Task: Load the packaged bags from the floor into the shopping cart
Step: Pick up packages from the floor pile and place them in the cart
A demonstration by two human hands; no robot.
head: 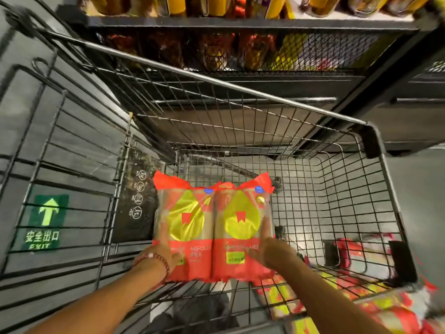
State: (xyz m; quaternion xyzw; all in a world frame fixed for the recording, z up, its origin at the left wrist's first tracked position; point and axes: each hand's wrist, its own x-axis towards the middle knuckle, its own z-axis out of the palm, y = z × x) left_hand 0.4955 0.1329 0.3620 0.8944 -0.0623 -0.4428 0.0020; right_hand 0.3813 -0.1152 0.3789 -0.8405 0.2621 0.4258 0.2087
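Observation:
A red and yellow twin-pack of packaged bags [213,227] lies inside the wire shopping cart [337,189], near its left inner wall. My left hand [163,247], with a bead bracelet on the wrist, rests flat on the pack's left edge. My right hand [267,247] lies on its right side with fingers stretched up along it. Both hands press on the pack from its two sides. More packs of the same kind [375,302] lie on the floor at the lower right, seen through the cart's wires.
The cart's folded child-seat flap [60,165] stands at the left. A dark store shelf [240,22] with jars and snack bags runs behind the cart. A green exit arrow sticker [47,221] marks the grey floor at left.

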